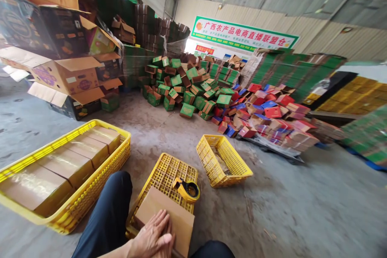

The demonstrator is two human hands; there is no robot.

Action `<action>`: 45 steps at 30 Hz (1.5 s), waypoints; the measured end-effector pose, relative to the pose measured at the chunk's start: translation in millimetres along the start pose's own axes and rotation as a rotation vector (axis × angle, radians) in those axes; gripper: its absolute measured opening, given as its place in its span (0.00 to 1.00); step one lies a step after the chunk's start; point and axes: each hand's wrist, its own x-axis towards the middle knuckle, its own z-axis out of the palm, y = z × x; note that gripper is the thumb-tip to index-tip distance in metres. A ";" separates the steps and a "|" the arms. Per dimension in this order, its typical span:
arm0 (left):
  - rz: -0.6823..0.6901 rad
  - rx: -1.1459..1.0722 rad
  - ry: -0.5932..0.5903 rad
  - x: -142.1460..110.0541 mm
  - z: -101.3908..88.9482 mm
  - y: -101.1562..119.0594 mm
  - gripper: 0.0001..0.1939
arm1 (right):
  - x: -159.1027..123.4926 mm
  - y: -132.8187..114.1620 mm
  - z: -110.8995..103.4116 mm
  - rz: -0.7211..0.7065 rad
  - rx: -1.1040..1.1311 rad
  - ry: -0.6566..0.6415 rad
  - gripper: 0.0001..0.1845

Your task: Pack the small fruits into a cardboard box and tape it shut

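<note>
My left hand (151, 234) lies flat on top of a closed brown cardboard box (177, 217), its fingers stretched out. Close against it, at the bottom of the view, my right hand (165, 251) shows only in part; its fingers are mostly covered by the left. The box rests on an upturned yellow plastic crate (165, 169) between my knees. Just beyond the box, a yellow tape dispenser (186, 190) with a black hub sits on the crate, apart from both hands.
Several brown boxes fill a long yellow crate (125, 149) on my left. A smaller yellow crate (238, 165) on the right holds something I cannot make out. Farther off are a heap of green cartons (187, 109), red and blue cartons (272, 112), and stacked open boxes (68, 74).
</note>
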 end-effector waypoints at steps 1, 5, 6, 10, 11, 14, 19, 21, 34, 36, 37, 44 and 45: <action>-0.007 -0.014 0.003 -1.7 -0.3 -2.6 0.35 | -0.9 -3.0 -3.1 -0.009 -0.004 -0.023 0.26; -0.048 -0.017 0.005 -5.0 -2.2 -30.1 0.34 | -1.6 -10.7 -14.0 -0.089 -0.002 -0.087 0.27; -0.072 -0.011 0.009 -2.6 -2.6 -38.1 0.33 | 1.1 -12.7 -15.5 -0.106 0.000 -0.088 0.27; -0.192 0.015 0.010 22.0 -5.8 -62.7 0.32 | 27.9 -19.6 -19.5 -0.137 -0.013 -0.211 0.30; -0.219 0.023 0.000 29.6 -7.1 -66.5 0.33 | 36.5 -20.4 -20.3 -0.138 -0.020 -0.257 0.30; -0.245 0.045 -0.025 45.6 -10.6 -75.0 0.35 | 56.1 -17.5 -22.0 -0.136 -0.045 -0.294 0.31; -0.149 0.083 0.001 30.3 -11.4 -89.7 0.32 | 51.5 16.1 -25.5 -0.068 -0.115 -0.125 0.28; -0.149 0.097 0.031 12.9 -9.9 -93.2 0.31 | 40.2 39.7 -29.3 -0.002 -0.161 -0.089 0.31; -0.158 0.093 0.082 -10.9 23.1 -5.0 0.34 | -7.4 38.3 -20.9 0.162 -0.177 -0.020 0.32; -0.085 0.053 0.019 -9.0 16.3 -3.3 0.34 | -11.9 27.3 -18.5 0.128 -0.154 -0.060 0.29; -0.045 0.040 -0.009 -10.6 11.0 -6.6 0.34 | -14.7 26.7 -18.1 0.115 -0.144 -0.076 0.29; -0.093 0.128 -0.021 -39.5 -25.4 -53.8 0.36 | -43.3 71.8 -22.6 0.174 -0.227 -0.103 0.38; -0.127 0.139 -0.014 -40.6 -26.6 -54.2 0.37 | -46.6 73.9 -22.7 0.177 -0.240 -0.096 0.39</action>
